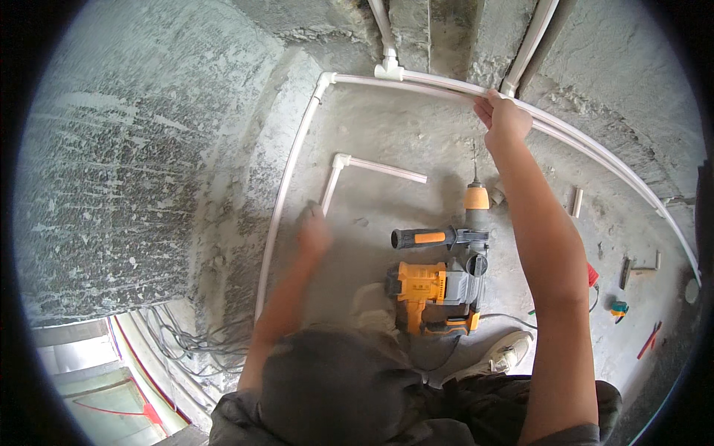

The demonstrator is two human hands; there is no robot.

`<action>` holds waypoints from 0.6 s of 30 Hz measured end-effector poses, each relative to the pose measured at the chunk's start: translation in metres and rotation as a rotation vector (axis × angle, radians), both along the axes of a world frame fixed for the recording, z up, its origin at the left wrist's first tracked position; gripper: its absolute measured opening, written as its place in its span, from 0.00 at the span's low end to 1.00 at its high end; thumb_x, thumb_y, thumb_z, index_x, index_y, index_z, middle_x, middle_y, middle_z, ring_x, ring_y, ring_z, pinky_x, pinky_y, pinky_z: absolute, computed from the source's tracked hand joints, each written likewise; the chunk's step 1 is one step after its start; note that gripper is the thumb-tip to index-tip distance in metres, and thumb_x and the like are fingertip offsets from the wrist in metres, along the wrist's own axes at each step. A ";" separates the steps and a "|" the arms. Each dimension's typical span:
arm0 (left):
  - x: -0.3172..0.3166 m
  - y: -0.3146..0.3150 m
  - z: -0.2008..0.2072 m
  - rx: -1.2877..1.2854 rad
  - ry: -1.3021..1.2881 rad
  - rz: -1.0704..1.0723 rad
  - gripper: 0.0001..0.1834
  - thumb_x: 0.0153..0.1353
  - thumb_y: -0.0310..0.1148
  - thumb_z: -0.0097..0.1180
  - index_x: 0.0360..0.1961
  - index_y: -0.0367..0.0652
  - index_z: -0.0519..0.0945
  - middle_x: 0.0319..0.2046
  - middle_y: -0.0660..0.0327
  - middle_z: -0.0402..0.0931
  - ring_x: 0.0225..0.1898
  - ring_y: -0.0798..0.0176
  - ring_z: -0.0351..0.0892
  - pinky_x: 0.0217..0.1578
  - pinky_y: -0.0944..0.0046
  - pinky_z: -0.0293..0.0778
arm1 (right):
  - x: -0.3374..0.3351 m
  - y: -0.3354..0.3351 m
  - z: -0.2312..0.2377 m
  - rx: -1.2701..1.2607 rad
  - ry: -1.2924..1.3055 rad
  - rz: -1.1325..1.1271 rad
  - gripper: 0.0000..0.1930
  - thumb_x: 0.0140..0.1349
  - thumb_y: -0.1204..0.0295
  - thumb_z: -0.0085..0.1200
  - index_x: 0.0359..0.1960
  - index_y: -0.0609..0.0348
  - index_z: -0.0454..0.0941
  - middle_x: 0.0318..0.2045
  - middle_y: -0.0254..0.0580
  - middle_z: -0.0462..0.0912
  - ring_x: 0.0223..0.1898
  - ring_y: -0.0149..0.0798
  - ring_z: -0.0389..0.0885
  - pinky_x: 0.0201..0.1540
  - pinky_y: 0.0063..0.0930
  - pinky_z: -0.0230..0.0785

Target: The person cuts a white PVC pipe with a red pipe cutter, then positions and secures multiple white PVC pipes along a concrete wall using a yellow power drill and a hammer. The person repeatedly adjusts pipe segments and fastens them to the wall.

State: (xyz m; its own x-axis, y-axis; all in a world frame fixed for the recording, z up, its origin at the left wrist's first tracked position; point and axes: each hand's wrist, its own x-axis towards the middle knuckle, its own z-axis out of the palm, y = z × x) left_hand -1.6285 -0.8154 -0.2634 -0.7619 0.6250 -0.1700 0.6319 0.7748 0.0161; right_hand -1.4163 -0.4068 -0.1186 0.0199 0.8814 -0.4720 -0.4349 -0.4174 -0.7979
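Observation:
With its fingers pressed round a white plastic pipe (pixel 439 83), my right hand (pixel 507 123) reaches up to the far wall's base. A second white pipe runs closely alongside it there. My left hand (pixel 314 234) is blurred by motion at the near end of an L-shaped white pipe piece (pixel 383 169) with an elbow (pixel 341 160). Whether its fingers grip that end cannot be made out. Between my arms an orange and grey rotary hammer drill (pixel 439 286) lies on the floor, its bit (pixel 474 160) pointing away from me. Its black side handle (pixel 424 238) sticks out to the left.
Another white pipe (pixel 281 197) follows the left wall from a corner elbow (pixel 325 77). A tee (pixel 389 68) joins a rising pipe. Pipe offcuts (pixel 577 202), a red tool (pixel 649 340) and a teal item (pixel 619 308) lie right. Grey cables (pixel 190 342) bunch lower left. My shoe (pixel 512 349) stands near the drill.

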 end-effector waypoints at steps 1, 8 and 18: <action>0.001 -0.005 0.000 -0.002 -0.021 -0.010 0.38 0.66 0.30 0.56 0.76 0.37 0.59 0.52 0.34 0.78 0.56 0.36 0.80 0.56 0.41 0.75 | 0.000 0.001 -0.001 -0.003 0.004 0.000 0.07 0.63 0.84 0.61 0.40 0.77 0.77 0.34 0.53 0.86 0.30 0.46 0.90 0.31 0.33 0.85; 0.025 0.019 0.108 0.372 -0.248 0.013 0.36 0.65 0.25 0.53 0.74 0.30 0.60 0.63 0.33 0.72 0.65 0.33 0.72 0.65 0.45 0.69 | 0.008 0.006 -0.005 0.000 -0.026 -0.009 0.08 0.63 0.83 0.63 0.38 0.76 0.77 0.33 0.53 0.86 0.29 0.44 0.89 0.30 0.30 0.84; 0.008 0.070 0.167 0.583 0.059 -0.157 0.25 0.72 0.30 0.56 0.68 0.34 0.72 0.49 0.41 0.76 0.50 0.38 0.80 0.53 0.46 0.75 | -0.003 0.006 -0.014 -0.009 -0.076 0.091 0.09 0.67 0.79 0.62 0.44 0.72 0.79 0.40 0.50 0.87 0.38 0.46 0.90 0.42 0.34 0.86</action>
